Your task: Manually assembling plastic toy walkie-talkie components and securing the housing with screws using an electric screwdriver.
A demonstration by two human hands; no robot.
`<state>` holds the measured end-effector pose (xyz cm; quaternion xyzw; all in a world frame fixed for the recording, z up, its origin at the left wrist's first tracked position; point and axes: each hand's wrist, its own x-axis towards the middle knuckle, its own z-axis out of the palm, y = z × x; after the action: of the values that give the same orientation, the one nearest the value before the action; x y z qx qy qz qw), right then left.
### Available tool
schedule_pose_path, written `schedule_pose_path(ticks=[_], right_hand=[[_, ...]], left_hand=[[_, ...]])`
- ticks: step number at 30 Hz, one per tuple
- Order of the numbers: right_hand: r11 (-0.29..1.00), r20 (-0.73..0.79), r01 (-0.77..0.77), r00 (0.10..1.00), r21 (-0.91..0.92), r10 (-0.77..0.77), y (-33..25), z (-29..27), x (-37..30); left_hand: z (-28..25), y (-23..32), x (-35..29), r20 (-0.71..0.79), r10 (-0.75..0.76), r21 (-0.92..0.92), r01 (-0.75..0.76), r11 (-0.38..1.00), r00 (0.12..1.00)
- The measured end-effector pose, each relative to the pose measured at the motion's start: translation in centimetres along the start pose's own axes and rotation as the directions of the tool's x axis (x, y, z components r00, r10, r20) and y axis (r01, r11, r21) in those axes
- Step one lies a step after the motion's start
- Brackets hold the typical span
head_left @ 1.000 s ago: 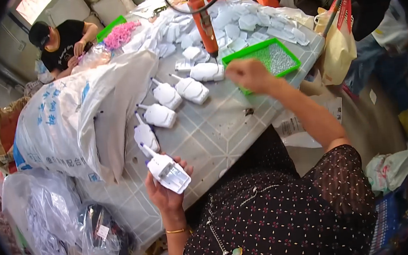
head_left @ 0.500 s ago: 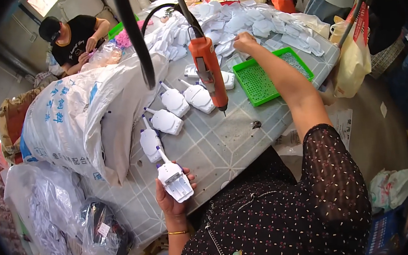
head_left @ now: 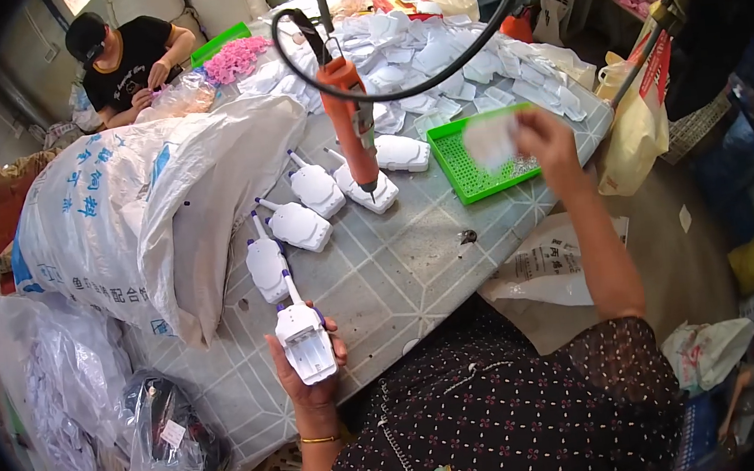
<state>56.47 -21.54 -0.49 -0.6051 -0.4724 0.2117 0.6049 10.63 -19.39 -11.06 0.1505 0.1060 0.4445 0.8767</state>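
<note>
My left hand [head_left: 301, 393] is closed around a white toy walkie-talkie [head_left: 306, 344], its battery compartment uncovered and its antenna pointing away from me. In my right hand [head_left: 552, 144] is a thin white plastic cover [head_left: 490, 141], smeared by motion, pinched above a green tray [head_left: 484, 192] of small screws. An orange electric screwdriver [head_left: 350, 111] hangs tip down over the table, in front of the row of walkie-talkies. Several more white walkie-talkies [head_left: 317, 192] lie in a curved row beyond my left hand.
A large heap of white plastic parts [head_left: 396, 52] covers the table's far side. At left lean a big white woven sack [head_left: 121, 215] and clear bags [head_left: 64, 384]. A co-worker [head_left: 129, 69] sits at the far left beside pink pieces [head_left: 238, 60]. A black cable [head_left: 436, 90] loops overhead.
My right hand has drawn back from the heap toward me and now carries a white cover over the tray. The left hand keeps its walkie-talkie. The view has shifted, and the screwdriver's cable appears looped.
</note>
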Motion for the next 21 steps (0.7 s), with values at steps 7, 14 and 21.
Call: schedule_pose_path(ticks=[7,14,21], right_hand=[[0.758,0.192,0.65,0.751,-0.05,-0.631,-3.0,13.5,-10.2],[0.478,0.55,0.845,0.288,0.239,-0.784,-2.2,22.6,-13.1],[0.746,0.74,0.598,0.353,0.292,-0.572,-4.6,23.5,-10.7]], left_hand=[[0.4,-0.7,-1.4,0.036,-0.004,0.162,-0.002,0.987,0.999],[-1.9,-0.2,-2.5,-0.065,0.138,0.1,-0.131,0.986,0.988],[-1.5,0.0,-1.7,-0.127,0.166,0.179,-0.142,0.974,0.978]])
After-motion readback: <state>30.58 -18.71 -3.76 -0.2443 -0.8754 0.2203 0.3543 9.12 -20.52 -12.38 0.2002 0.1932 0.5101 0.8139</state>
